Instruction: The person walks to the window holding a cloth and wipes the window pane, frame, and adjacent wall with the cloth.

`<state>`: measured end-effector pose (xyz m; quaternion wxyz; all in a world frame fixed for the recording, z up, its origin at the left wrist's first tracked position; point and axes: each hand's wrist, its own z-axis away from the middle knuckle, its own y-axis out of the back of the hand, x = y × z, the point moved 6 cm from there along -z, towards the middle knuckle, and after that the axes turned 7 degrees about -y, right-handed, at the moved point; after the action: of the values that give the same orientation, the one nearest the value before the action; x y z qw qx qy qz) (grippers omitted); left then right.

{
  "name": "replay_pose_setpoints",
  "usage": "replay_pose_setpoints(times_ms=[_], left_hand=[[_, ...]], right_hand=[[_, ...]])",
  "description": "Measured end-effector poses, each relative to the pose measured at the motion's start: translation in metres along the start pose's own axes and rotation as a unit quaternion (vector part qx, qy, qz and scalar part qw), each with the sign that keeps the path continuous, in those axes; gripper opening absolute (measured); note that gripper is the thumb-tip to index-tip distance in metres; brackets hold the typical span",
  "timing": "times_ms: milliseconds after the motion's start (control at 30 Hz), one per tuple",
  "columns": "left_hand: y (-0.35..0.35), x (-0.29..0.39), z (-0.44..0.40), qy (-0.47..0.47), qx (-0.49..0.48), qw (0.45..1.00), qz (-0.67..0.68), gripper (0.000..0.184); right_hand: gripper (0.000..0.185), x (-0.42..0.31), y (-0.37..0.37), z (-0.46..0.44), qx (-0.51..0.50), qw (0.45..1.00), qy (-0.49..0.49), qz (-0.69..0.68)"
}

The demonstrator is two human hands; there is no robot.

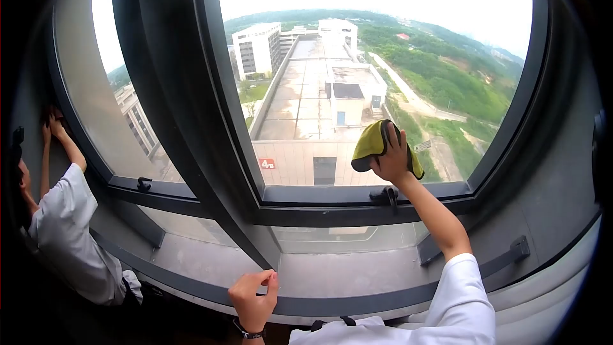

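My right hand (392,156) presses a yellow-green cleaning cloth (368,144) with dark edging against the lower right part of the large window pane (300,108). Part of the cloth is covered by the hand. Below it, a black window handle (384,196) sits on the lower frame. My left hand (253,299) is raised in front of the grey rail, fingers curled and thumb against them. Nothing shows in it, and a dark band (248,330) circles its wrist.
At the left, another person in a white shirt (64,223) reaches toward the wall beside the side pane. A thick dark mullion (172,76) divides the panes. A grey rail (357,305) curves across the front, above a ledge (345,273). Buildings and greenery lie outside.
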<state>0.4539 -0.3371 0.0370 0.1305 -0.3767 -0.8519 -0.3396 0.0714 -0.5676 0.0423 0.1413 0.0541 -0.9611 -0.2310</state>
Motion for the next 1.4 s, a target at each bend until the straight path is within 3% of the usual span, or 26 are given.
replay_pose_setpoints(times_ms=[67,167,233,333,367,433,500,567,633,733,800,833,900,1000,1133,1167,1267,1300,1367,1400], left_hand=[[-0.002,-0.004,0.004,0.008,-0.008,1.000,-0.002,0.003],[0.003,0.016,-0.009,-0.022,-0.009,0.999,-0.046,0.009],[0.002,0.011,-0.005,0.013,-0.023,0.999,-0.036,0.009],[0.002,0.007,0.000,0.038,-0.024,0.997,-0.066,0.010],[0.000,0.006,0.001,0.039,-0.029,0.997,-0.064,0.010],[0.002,0.004,0.002,0.036,-0.018,0.996,-0.081,0.013],[0.000,0.002,0.003,0.031,-0.013,0.996,-0.083,0.017],[0.001,0.000,0.006,0.029,-0.004,0.994,-0.110,0.018],[0.001,0.005,0.004,0.042,0.001,0.992,-0.115,0.018],[0.003,0.005,0.005,0.044,0.017,0.992,-0.119,0.013],[0.004,0.004,0.008,0.050,0.018,0.991,-0.126,0.012],[0.005,0.003,0.007,0.054,0.021,0.990,-0.128,0.011],[0.004,0.002,0.006,0.052,0.022,0.990,-0.128,0.011],[0.003,0.001,0.008,0.055,0.022,0.990,-0.129,0.011],[0.003,-0.004,0.010,0.052,0.014,0.989,-0.135,0.017],[0.001,-0.005,0.010,0.053,0.014,0.990,-0.133,0.017],[0.004,-0.003,0.011,0.052,0.022,0.986,-0.155,0.021],[0.005,-0.003,0.011,0.061,0.026,0.986,-0.150,0.020],[0.004,-0.007,0.013,0.077,0.037,0.985,-0.148,0.019],[0.005,-0.015,0.015,0.092,0.048,0.987,-0.121,0.015]], right_hand=[[0.062,0.006,0.002,-0.024,-0.042,0.998,-0.039,-0.021],[0.048,0.011,0.048,-0.094,0.074,0.993,-0.092,-0.026],[0.055,0.012,0.051,-0.104,0.099,0.989,-0.105,-0.016],[0.072,0.020,0.036,-0.076,0.009,0.999,-0.035,0.001],[0.052,0.020,0.039,-0.064,0.036,0.999,-0.005,-0.001],[0.051,0.035,0.030,-0.032,-0.044,0.997,0.061,0.022],[0.050,0.069,0.041,-0.014,-0.001,0.998,0.058,0.024],[0.047,0.125,0.059,-0.010,0.024,0.997,-0.073,0.019],[0.050,0.164,0.087,-0.013,0.076,0.990,-0.109,0.045],[0.043,0.172,0.100,-0.012,0.141,0.983,-0.111,0.024],[0.032,0.164,0.094,-0.003,0.144,0.983,-0.108,-0.034],[0.023,0.147,0.102,-0.001,0.196,0.975,-0.091,-0.054],[0.019,0.128,0.092,0.004,0.111,0.989,-0.044,-0.084],[0.020,0.139,0.100,-0.017,0.134,0.987,-0.047,-0.075],[0.014,0.164,0.132,-0.048,0.257,0.943,-0.189,-0.101],[0.015,0.157,0.123,-0.042,0.249,0.947,-0.184,-0.086],[0.018,0.114,0.100,-0.024,0.150,0.980,-0.036,-0.124],[0.017,0.123,0.096,-0.017,0.101,0.989,-0.035,-0.104],[0.017,0.150,0.111,-0.019,0.119,0.988,-0.060,-0.080],[0.016,0.172,0.122,-0.017,0.150,0.975,-0.129,-0.104]])
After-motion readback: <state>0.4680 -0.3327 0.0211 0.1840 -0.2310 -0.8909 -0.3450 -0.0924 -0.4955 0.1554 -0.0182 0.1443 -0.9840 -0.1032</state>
